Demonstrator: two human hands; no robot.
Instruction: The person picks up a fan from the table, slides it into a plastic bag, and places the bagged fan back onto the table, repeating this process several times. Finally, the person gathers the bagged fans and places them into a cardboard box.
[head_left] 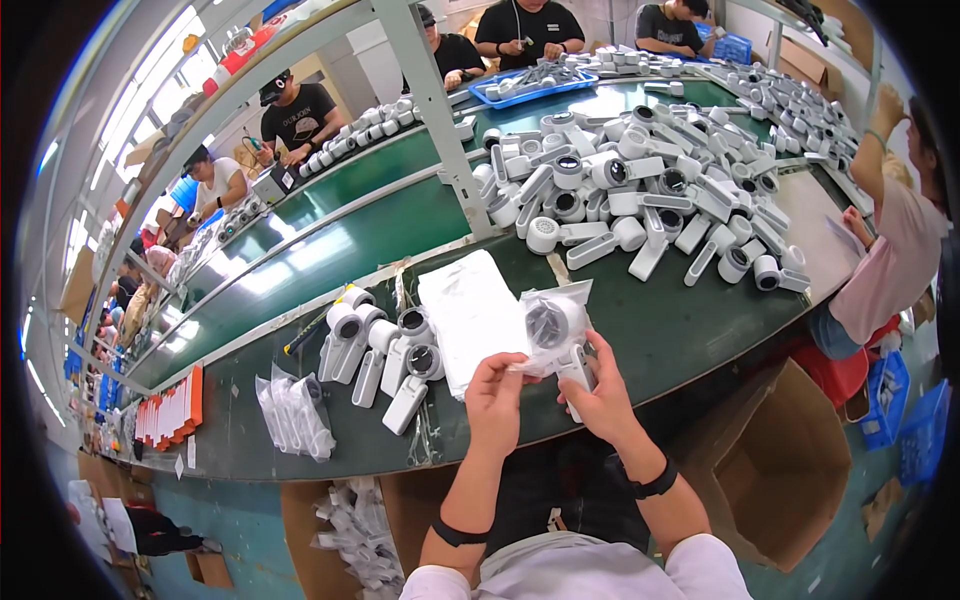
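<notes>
Just above the bench edge, my right hand [600,392] grips the handle of a white handheld fan [577,372]. Its round head sits inside a clear plastic bag [553,322], while the handle partly shows below. My left hand [495,398] pinches the bag's edge between thumb and fingers. Under and behind my left hand lies a stack of white plastic bags [462,305]. Left of that stack, several unbagged white fans [368,365] lie side by side. Several bagged fans [293,415] rest further left.
A large heap of white fans [625,185] covers the far right bench. An upright metal post [430,110] stands ahead. Open cardboard boxes flank me: one [775,455] at right, one with bagged fans [358,530] below. Orange-white cartons [172,408] stand left. A person [890,240] works at right.
</notes>
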